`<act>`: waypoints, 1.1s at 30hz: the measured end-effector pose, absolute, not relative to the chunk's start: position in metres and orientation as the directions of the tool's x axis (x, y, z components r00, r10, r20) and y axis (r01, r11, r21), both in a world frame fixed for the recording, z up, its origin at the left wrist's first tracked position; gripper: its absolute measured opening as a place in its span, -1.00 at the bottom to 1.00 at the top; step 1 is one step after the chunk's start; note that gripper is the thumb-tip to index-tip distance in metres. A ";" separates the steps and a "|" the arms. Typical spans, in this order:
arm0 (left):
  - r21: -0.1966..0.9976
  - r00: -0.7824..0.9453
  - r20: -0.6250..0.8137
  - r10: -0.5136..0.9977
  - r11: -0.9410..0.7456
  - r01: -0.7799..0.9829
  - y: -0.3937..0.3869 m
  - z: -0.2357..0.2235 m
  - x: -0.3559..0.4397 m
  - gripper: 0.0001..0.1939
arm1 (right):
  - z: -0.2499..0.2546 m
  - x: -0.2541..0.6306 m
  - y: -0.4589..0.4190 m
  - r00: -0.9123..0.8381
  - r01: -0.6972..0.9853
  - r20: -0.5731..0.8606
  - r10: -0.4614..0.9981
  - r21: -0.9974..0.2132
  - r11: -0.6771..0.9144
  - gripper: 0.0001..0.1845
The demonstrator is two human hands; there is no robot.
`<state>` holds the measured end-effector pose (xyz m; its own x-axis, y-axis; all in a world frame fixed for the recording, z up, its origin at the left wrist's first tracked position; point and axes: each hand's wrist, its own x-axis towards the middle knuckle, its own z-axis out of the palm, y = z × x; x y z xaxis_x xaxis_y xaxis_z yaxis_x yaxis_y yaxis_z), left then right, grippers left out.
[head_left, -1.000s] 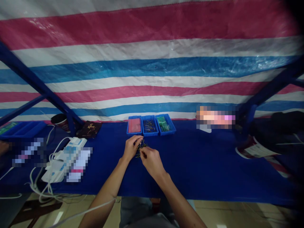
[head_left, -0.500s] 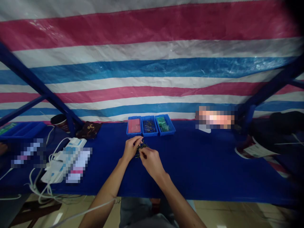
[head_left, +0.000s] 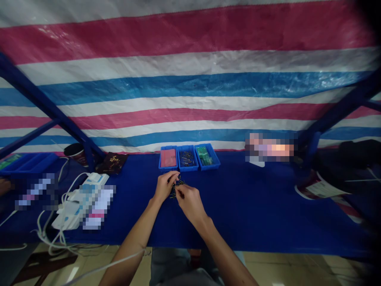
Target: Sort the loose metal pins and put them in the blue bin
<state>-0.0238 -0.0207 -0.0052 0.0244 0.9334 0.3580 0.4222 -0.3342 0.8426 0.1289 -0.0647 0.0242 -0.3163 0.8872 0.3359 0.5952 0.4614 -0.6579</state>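
Between my hands, a small pile of thin dark and brassy screw-like pieces (head_left: pixel 173 194) lies on the blue tabletop, partly covered by my fingers. My left hand (head_left: pixel 164 187) is closed at the pile's left side, thumb and fingers pinched together. At the pile's right edge, my right hand (head_left: pixel 189 199) is curled with its fingertips pressed together among the pieces. Whatever either pinch holds is too small to make out. Just beyond stand three blue bins: one with pink packets (head_left: pixel 168 157), one with similar thin metal pieces (head_left: pixel 187 159), one with green packets (head_left: pixel 204 156).
A white power strip (head_left: pixel 70 206) with tangled cables lies at left, near a brown pouch (head_left: pixel 112 163) and a dark cup (head_left: pixel 76 153). Another blue tray (head_left: pixel 32 162) stands far left, with a person's hand at the edge. A maroon tub (head_left: pixel 320 186) sits at right.
Both hands stay almost in place over the pile, with only slight finger movement. The bins have not moved.
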 end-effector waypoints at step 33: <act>0.844 0.027 0.356 0.934 -0.334 0.418 -0.019 -0.006 -0.026 -0.73 | 0.022 0.131 -0.057 -0.324 0.490 0.325 0.889 -0.746 0.451 -0.78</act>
<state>-0.0262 -0.0189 -0.0059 0.0268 0.9340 0.3564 0.4185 -0.3342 0.8445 0.1306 -0.0574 0.0222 -0.3239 0.8886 0.3247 0.4904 0.4512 -0.7456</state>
